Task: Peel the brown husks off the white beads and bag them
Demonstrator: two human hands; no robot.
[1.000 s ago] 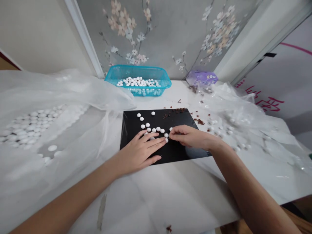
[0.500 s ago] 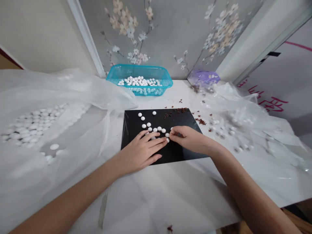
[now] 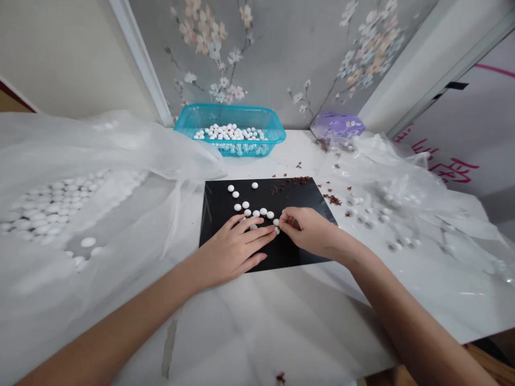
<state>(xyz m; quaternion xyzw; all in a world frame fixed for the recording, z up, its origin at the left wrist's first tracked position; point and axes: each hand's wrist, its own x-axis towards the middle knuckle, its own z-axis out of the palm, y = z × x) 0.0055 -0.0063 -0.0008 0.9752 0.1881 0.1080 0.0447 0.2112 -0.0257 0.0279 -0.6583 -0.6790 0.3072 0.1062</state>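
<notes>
Several small white round pieces (image 3: 256, 213) lie scattered over a black board (image 3: 298, 249) on the table. My left hand (image 3: 235, 246) rests on the board's front left part with its fingers spread, partly covering some pieces. One of its fingertips touches a white piece (image 3: 277, 230). Just right of that, my right hand (image 3: 308, 228) is closed in a pinch beside another white piece (image 3: 276, 222). Whatever sits between its fingertips is too small and hidden to make out. Small reddish-brown bits (image 3: 300, 181) are heaped at the board's far right edge.
A blue plastic basket (image 3: 273, 136) with many white pieces stands by the wall. Clear plastic bags lie on both sides, the left bag (image 3: 189, 155) and the right bag (image 3: 402, 177) each with white pieces. A purple packet (image 3: 340, 125) is at the back right.
The view has shifted very slightly. Both hands stay in almost the same place, and the right hand keeps its pinch next to the left fingertips.
</notes>
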